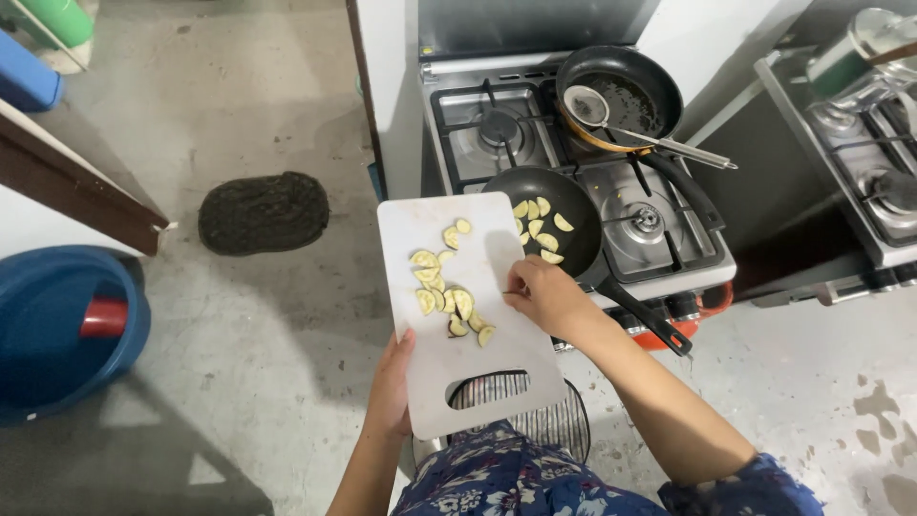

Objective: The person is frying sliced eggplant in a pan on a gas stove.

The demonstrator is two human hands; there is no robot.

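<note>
My left hand (pixel 390 382) grips the near left edge of a white cutting board (pixel 487 339), held level in front of a gas stove (pixel 626 225). Several pale eggplant slices (pixel 444 287) lie on the board's middle. My right hand (pixel 543 294) rests on the board's right edge with its fingers curled beside the slices; what it pinches is too small to tell. Just past the board a black frying pan (pixel 573 205) sits on the front burner with several slices (pixel 540 229) in it.
A second black pan (pixel 626 91) with a metal strainer ladle (pixel 587 105) sits on the back burner. A blue basin (pixel 57 325) with a red handle stands at left on the concrete floor, beside a dark mat (pixel 263 212). Another stove (pixel 879 172) lies at right.
</note>
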